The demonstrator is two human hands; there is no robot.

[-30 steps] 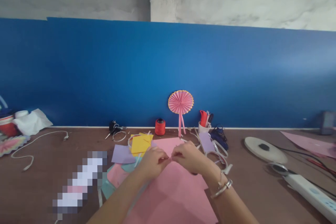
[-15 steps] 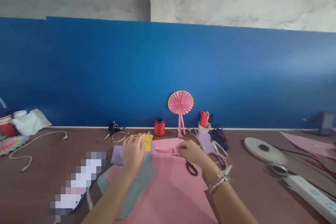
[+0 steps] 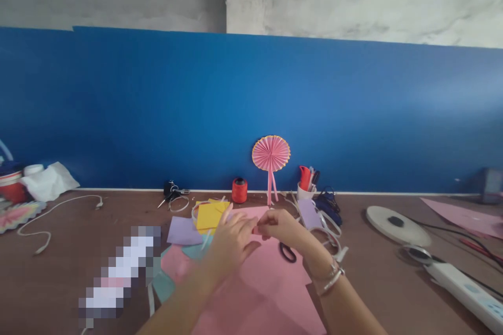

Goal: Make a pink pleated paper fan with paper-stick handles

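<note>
Both hands meet over the pink paper sheet (image 3: 271,282) on the brown table (image 3: 393,282). Right hand (image 3: 281,227) pinches a small folded pink strip (image 3: 256,230) at the sheet's far edge. Left hand (image 3: 230,243) has fingers loosely spread, tips touching the same strip; real grip unclear. Black-handled scissors (image 3: 287,252) lie just beside the right wrist. Yellow paper (image 3: 208,215) and lilac paper (image 3: 183,230) sit left. A pink paper fan (image 3: 271,154) stands against the blue wall.
</note>
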